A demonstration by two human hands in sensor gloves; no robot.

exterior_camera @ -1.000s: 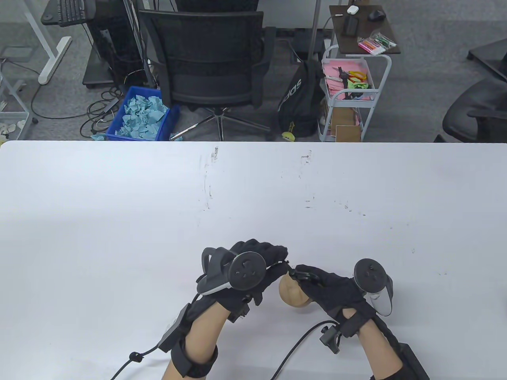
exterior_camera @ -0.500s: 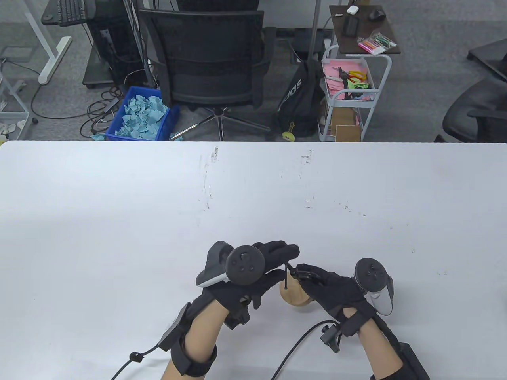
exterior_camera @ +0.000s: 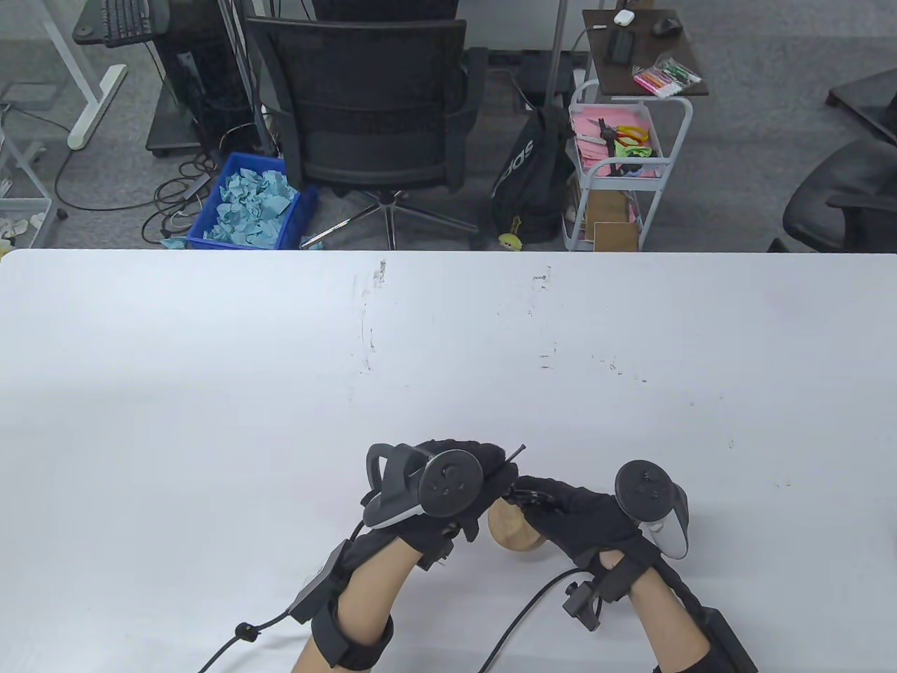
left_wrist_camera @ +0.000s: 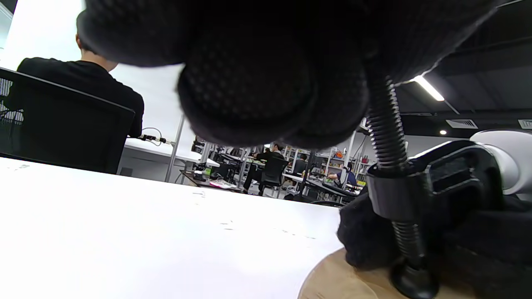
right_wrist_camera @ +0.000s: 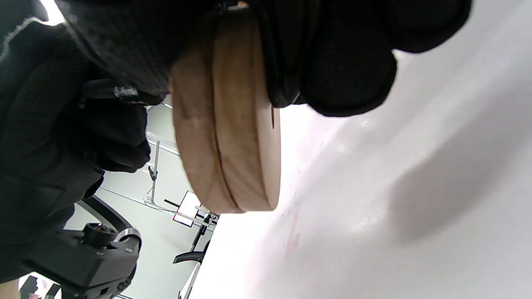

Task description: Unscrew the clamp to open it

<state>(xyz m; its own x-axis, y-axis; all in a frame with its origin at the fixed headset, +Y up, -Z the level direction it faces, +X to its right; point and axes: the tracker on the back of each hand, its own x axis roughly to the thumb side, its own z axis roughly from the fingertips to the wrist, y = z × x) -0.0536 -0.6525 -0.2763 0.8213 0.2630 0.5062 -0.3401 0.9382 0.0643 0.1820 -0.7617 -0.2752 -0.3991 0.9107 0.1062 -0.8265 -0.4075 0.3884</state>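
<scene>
A black C-clamp (left_wrist_camera: 436, 182) sits on a round wooden block (exterior_camera: 510, 531) near the table's front edge. In the left wrist view its threaded screw (left_wrist_camera: 388, 137) runs down to a pad (left_wrist_camera: 413, 280) that presses on the wood. My left hand (exterior_camera: 490, 466) grips the top of the screw; the thin handle bar (exterior_camera: 516, 454) sticks out up and to the right past the fingers. My right hand (exterior_camera: 527, 494) holds the clamp frame and the block. The right wrist view shows the block (right_wrist_camera: 226, 124) as two stacked layers, on edge above the table.
The white table (exterior_camera: 210, 385) spreads wide behind and beside the hands. Glove cables (exterior_camera: 518, 617) trail to the front edge. Beyond the far edge stand an office chair (exterior_camera: 378, 105), a blue bin (exterior_camera: 252, 203) and a white cart (exterior_camera: 617, 161).
My left hand has turned on the screw: the handle bar swung from pointing down half a second ago to pointing up and right. Both hands and the block shifted slightly left.
</scene>
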